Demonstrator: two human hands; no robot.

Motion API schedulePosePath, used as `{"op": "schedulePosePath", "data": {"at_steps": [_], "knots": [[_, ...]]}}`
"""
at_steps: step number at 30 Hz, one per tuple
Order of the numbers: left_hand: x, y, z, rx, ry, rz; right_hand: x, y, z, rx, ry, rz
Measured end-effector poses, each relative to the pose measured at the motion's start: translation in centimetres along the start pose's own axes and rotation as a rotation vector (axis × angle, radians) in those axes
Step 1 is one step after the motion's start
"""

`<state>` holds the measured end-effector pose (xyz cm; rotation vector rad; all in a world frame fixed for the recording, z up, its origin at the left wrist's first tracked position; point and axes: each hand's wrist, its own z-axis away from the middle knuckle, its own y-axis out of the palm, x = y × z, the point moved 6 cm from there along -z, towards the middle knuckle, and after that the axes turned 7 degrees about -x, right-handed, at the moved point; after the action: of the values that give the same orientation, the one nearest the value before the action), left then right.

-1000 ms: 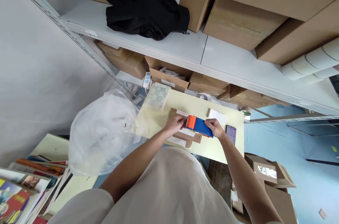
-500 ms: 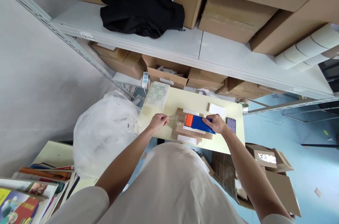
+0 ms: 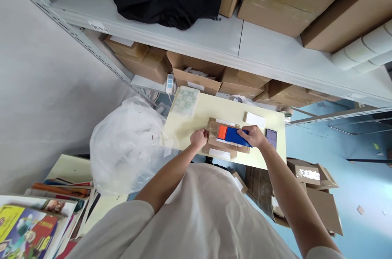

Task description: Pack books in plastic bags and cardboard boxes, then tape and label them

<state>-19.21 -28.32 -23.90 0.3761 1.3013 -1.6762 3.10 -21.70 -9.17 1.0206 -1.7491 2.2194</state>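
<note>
A flat brown cardboard package (image 3: 241,149) with white labels lies on the pale yellow table (image 3: 190,136). My right hand (image 3: 255,135) is closed around the blue end of a blue and orange tape dispenser (image 3: 234,135), its orange end resting over the middle of the package. At the package's left edge my left hand (image 3: 199,138) is closed, fingers curled, against the cardboard. A shiny strip of clear tape (image 3: 212,131) runs from the fingers toward the orange end; the fingertips are partly hidden.
A phone (image 3: 271,138) and a white card stack (image 3: 255,120) lie right of the package. A green-patterned sheet stack (image 3: 185,101) is at the table's far left. A large clear plastic bag (image 3: 125,149) bulges beside the table. Shelves with boxes (image 3: 196,81) stand behind.
My left hand has moved right, from apart from the package to its left edge. The tape dispenser stays over the package in my right hand. The camera view has shifted slightly.
</note>
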Motion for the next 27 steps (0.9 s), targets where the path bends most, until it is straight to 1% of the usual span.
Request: {"op": "schedulePosePath", "data": {"at_steps": [1, 3, 6, 7, 9, 12, 13, 14, 16, 18, 22, 24, 27], "knots": [[0.2, 0.0, 0.1, -0.005, -0.018, -0.038, 0.0, 0.0, 0.0, 0.001, 0.002, -0.003], [0.8, 0.2, 0.3, 0.045, -0.002, -0.12, -0.1, -0.1, 0.1, 0.004, 0.002, -0.012], [1.3, 0.3, 1.0, 0.186, 0.148, -0.185, -0.2, -0.2, 0.1, 0.012, -0.013, -0.02], [1.1, 0.0, 1.2, 0.218, 0.219, -0.181, -0.3, -0.2, 0.1, 0.017, -0.019, -0.023], [-0.1, -0.8, 1.5, 0.239, 0.406, -0.163, -0.4, -0.2, 0.0, 0.032, -0.025, -0.038], [-3.5, -1.2, 1.7, 0.27, 0.766, -0.219, -0.8, -0.2, -0.1, 0.058, -0.014, -0.058], [-4.5, -0.9, 1.6, 0.28, 0.843, -0.261, -0.8, -0.2, -0.1, 0.065, -0.011, -0.061], [-5.3, -0.5, 1.3, 0.289, 0.877, -0.307, -0.8, -0.2, -0.2, 0.071, -0.009, -0.06], [-6.2, 0.4, 0.5, 0.298, 0.883, -0.389, -0.7, -0.3, -0.3, 0.086, -0.006, -0.045], [-6.5, 1.1, 0.2, 0.29, 0.865, -0.435, -0.4, -0.3, -0.4, 0.107, 0.0, -0.001], [-6.4, 0.9, 0.3, 0.26, 0.867, -0.473, -0.3, -0.9, -0.5, 0.189, 0.008, 0.138], [-6.3, 0.4, 0.4, 0.257, 0.876, -0.49, -1.4, -1.8, -0.1, 0.232, 0.033, 0.165], [-5.9, -0.6, 0.1, 0.256, 0.878, -0.512, -4.8, -4.1, 1.0, 0.263, 0.085, 0.194]]}}
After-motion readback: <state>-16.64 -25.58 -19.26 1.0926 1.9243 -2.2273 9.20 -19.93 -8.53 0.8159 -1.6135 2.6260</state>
